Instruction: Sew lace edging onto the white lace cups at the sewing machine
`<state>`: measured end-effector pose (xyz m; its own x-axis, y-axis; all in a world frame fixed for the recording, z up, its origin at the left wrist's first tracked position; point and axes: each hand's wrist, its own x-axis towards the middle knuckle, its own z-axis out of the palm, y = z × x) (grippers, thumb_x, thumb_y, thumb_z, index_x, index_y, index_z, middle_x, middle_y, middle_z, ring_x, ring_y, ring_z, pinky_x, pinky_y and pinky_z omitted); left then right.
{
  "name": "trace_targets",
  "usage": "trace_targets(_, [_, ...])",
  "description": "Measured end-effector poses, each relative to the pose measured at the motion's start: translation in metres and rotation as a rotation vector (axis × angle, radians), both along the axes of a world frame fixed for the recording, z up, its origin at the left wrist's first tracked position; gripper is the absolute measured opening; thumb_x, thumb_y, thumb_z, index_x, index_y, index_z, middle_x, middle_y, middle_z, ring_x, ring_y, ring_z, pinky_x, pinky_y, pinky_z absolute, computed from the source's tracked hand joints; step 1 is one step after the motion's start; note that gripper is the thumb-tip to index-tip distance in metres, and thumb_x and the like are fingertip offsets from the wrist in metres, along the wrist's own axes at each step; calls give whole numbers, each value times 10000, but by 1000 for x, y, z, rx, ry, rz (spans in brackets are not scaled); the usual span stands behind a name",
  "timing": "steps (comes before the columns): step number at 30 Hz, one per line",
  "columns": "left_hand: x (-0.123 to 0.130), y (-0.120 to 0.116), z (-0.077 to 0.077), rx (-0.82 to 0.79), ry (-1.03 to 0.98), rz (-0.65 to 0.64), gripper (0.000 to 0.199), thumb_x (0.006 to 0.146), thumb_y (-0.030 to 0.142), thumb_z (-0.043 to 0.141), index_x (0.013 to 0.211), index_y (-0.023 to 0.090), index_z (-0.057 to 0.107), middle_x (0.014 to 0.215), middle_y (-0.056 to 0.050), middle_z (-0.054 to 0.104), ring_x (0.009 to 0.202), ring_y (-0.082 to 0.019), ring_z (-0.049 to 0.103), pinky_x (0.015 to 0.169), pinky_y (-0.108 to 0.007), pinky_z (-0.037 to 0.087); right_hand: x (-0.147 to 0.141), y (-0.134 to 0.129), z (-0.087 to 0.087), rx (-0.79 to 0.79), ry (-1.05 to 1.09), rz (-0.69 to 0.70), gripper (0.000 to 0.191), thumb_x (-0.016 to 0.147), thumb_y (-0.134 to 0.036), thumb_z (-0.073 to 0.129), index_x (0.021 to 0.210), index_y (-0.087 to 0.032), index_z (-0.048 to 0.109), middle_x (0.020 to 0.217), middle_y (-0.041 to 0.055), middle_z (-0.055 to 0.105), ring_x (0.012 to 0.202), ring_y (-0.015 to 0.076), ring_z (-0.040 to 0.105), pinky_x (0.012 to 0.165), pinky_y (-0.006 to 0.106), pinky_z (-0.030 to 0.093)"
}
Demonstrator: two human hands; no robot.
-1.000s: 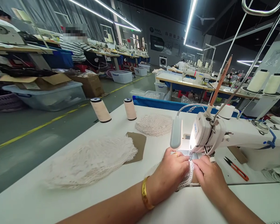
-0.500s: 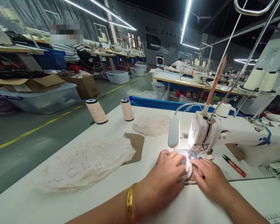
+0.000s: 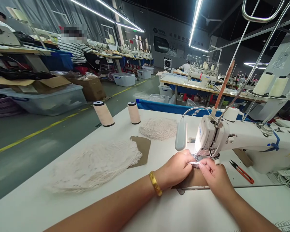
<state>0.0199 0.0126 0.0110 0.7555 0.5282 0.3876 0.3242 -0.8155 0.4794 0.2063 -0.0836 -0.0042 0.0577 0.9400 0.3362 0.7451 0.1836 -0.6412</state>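
Note:
A small piece of white lace (image 3: 194,164) is stretched between my two hands, just in front of the needle area of the white sewing machine (image 3: 203,133). My left hand (image 3: 180,166) pinches its left end, with thumb and fingers closed. The right end is between the thumb and fingers of my right hand (image 3: 214,172). Most of the lace is hidden by my fingers. Under the hands lies a brown plate or board (image 3: 195,178). The machine's lamp (image 3: 181,135) lights the spot from the left.
A large pile of white lace pieces (image 3: 94,167) lies left, partly on brown card (image 3: 142,151). Behind it are a smaller lace pile (image 3: 158,128) and two thread cones, one nearer (image 3: 103,114), one farther (image 3: 134,113). Red-handled thread snips (image 3: 243,172) lie right of the machine.
The lace, spread flat under my left hand before, is now gathered up narrow between both hands' fingertips. My left hand has turned, its fingers closing into a pinch. The view has shifted slightly.

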Motion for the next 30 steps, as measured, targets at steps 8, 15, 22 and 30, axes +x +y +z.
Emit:
trace_targets(8, [-7, -6, 3, 12, 15, -60, 207, 848, 74, 545, 743, 186, 686, 875, -30, 646, 821, -193, 609, 754, -307, 473, 2, -6, 3, 1, -87, 89, 303, 1054, -321, 486, 820, -235, 658, 608, -33, 574, 560, 160, 528, 535, 249, 371])
trace_targets(15, [-23, -33, 3, 317, 37, -159, 280, 913, -14, 568, 736, 196, 623, 757, 20, 680, 702, -150, 572, 857, -356, 408, 8, -22, 4, 124, -360, 293, 248, 1052, -170, 460, 1053, -235, 700, 879, 33, 743, 798, 197, 696, 728, 291, 487])
trace_targets(22, [-19, -26, 0, 346, 39, -139, 253, 887, 11, 553, 727, 193, 625, 756, 7, 687, 664, -156, 559, 881, -399, 406, 9, -16, 1, 139, -366, 230, 258, 1032, -161, 459, 1054, -231, 706, 884, 36, 770, 772, 203, 705, 691, 296, 470])
trace_targets(30, [-16, -16, -1, 388, 31, -116, 240, 955, 83, 557, 841, 208, 727, 798, -38, 707, 763, -195, 627, 871, -396, 457, 11, -13, -2, 143, -426, 184, 265, 1045, -180, 446, 1066, -231, 705, 841, 34, 762, 709, 207, 676, 644, 309, 434])
